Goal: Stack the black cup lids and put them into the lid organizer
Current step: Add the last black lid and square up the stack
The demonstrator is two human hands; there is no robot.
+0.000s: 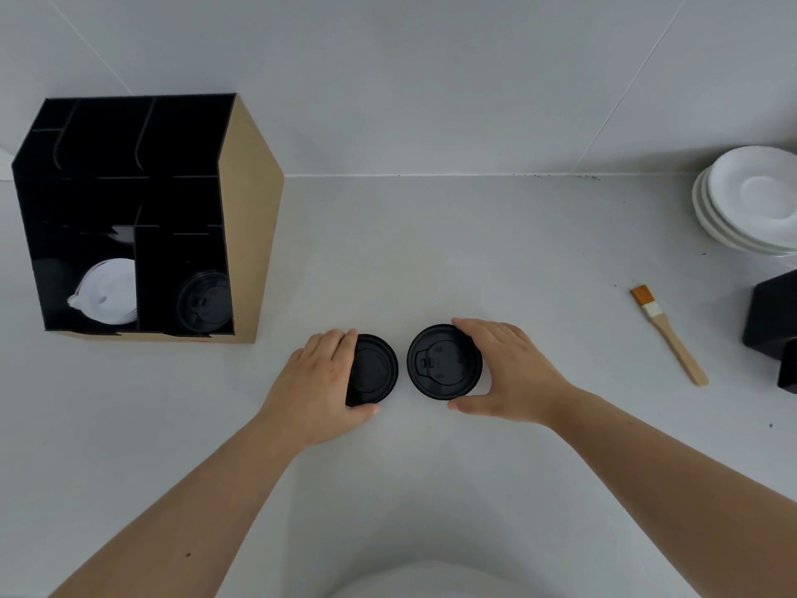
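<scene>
Two black cup lids lie side by side on the white counter, a small gap between them. My left hand (321,375) grips the left lid (374,369) by its edge, thumb in front and fingers behind, covering its left side. My right hand (511,373) grips the right lid (442,361) the same way, and its top with the sip flap shows. The lid organizer (252,217), black inside with tan side walls, stands at the far left. Its lower right compartment holds black lids (203,302); the compartment to the left holds white lids (110,297).
A wooden-handled brush (667,334) with orange bristles lies to the right of my right hand. A stack of white saucers (750,200) sits at the far right by the wall. Below the saucers stands a black object (774,325), cut off by the frame edge.
</scene>
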